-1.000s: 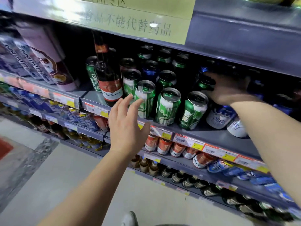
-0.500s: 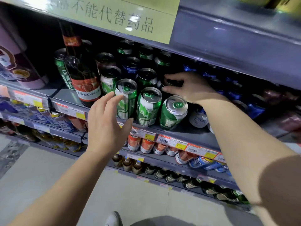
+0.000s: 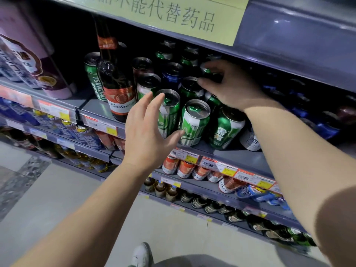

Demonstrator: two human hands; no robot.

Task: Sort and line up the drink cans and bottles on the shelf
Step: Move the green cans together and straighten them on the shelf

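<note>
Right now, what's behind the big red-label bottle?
A green can stands behind the bottle, peeking out on its left. Most of that can is covered, and the dark shelf further back can't be made out.

Back cans [image 3: 189,54]: I see only dark tops.
Right hand [image 3: 233,87]: its fingertips hide a green can's body.
Blue cans [image 3: 300,101]: blurred, unreadable.

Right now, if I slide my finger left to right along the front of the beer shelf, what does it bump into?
Tall green Tsingtao can → dark glass Budweiser bottle with red label → open left hand → green-and-white can with silver top → darker green can → white can partly behind the right forearm.
</note>
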